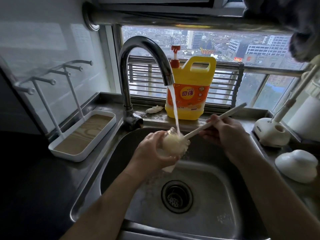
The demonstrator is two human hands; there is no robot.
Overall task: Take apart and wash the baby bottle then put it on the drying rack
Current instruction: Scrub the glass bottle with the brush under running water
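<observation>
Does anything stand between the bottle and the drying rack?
Nothing visible blocks it. Between the bottle in the left hand and the drying rack lies only the sink rim; the faucet stands behind that path.

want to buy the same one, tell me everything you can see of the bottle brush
The bottle brush has a long cream plastic-looking handle and a fluffy bristle head. It slants down to the left, head in the mouth of the clear bottle, under running water. The right hand grips the handle midway.
</observation>
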